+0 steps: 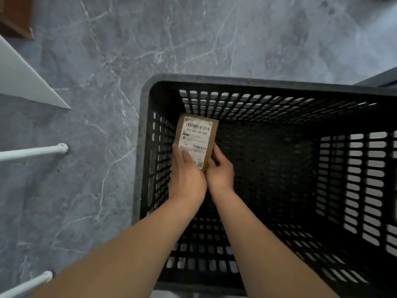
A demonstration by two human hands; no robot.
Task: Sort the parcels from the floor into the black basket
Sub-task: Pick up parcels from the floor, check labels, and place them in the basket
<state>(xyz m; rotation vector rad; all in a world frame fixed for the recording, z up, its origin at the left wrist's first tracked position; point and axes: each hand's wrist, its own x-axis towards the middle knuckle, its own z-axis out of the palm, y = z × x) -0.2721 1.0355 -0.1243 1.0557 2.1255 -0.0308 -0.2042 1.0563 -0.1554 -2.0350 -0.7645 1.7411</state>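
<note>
Right fingers (217, 153) curl round the right edge of the parcel (196, 134). Left fingers (179, 151) lie nearly straight over the label's lower left with the thumb hidden, so I cannot tell if they truly grip. The parcel's near end is hidden under both hands, its small print is unreadable, and it sits low inside the black basket (144, 134), by the far-left corner. Left hand (187, 175) and right hand (221, 173) touch side by side, backs up, forearms reaching down over the near rim; the basket is cut off at the right.

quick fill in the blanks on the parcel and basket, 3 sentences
The left hand and right hand together hold a ____ parcel.
Its ____ label carries barcodes.
The parcel is held inside the ____ basket.
Missing words: brown; white; black.
</note>
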